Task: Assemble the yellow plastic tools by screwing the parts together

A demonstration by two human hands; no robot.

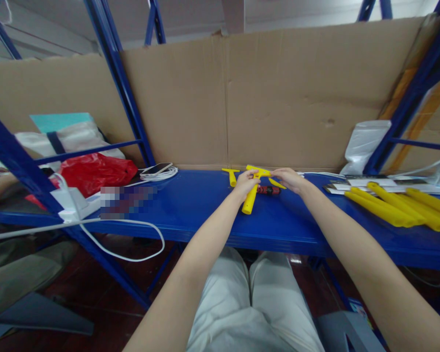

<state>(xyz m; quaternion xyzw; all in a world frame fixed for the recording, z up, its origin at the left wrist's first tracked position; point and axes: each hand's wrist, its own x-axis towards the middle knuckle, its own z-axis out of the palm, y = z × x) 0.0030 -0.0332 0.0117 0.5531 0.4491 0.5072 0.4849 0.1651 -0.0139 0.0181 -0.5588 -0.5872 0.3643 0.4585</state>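
Yellow T-shaped piece (pixel 250 198) in our left hand (pixel 247 182), just over the blue worktop (pixel 190 205)

So from big to small: we've got a tall cardboard sheet (pixel 286 98) standing behind the worktop, a crumpled red bag (pixel 99 172) off to the left, and a bunch of long yellow handles (pixel 403 208) lying over on the right. Our left hand is closed round the T-shaped piece where stem meets crossbar, stem pointing back at us. Our right hand (pixel 290 179) is loosely curled by the crossbar's right end, and honestly we can't tell if it's gripping anything. Near its fingertips there's a curved yellow bit (pixel 277 184), a dark red cylinder (pixel 269 190) lies just beside the stem, and a smaller-looking yellow T (pixel 232 180) sits near the cardboard.
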